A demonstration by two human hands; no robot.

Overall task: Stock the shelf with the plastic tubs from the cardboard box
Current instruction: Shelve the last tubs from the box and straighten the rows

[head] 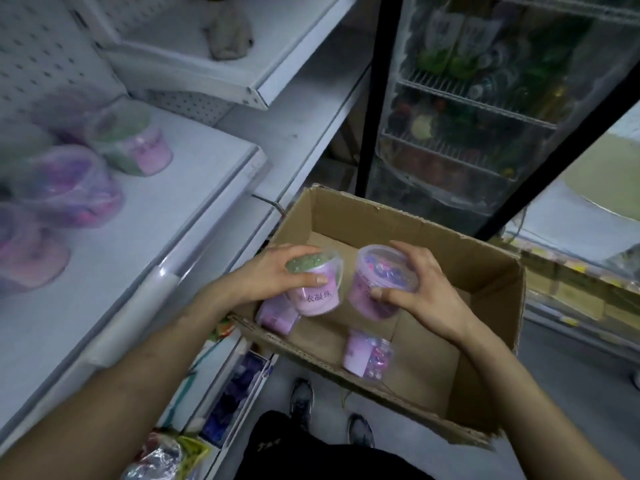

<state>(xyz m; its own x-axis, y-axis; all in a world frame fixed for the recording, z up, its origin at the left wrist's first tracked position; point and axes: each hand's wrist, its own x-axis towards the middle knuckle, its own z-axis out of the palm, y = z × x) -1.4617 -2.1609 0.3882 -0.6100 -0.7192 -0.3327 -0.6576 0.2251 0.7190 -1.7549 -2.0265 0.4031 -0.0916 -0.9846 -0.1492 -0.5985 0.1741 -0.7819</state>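
An open cardboard box (485, 306) sits at centre right. My left hand (277, 275) grips a clear tub with green beads and a pink label (317, 296) over the box's left side. A tub with purple beads (374, 289) is held by my right hand (426, 289), fingers curled over its lid. Two more tubs lie in the box: one by the left wall (277, 315), one on its side near the front (369, 353). Several tubs, blurred, stand on the white shelf (173, 209) at left, among them a green-and-pink one (135, 143) and a purple one (69, 185).
A higher shelf (242, 74) with a grey lump juts out above. A glass-door fridge (485, 116) with drinks stands behind the box. Lower shelves hold packets (235, 386). My shoes (301, 400) are on the floor below the box.
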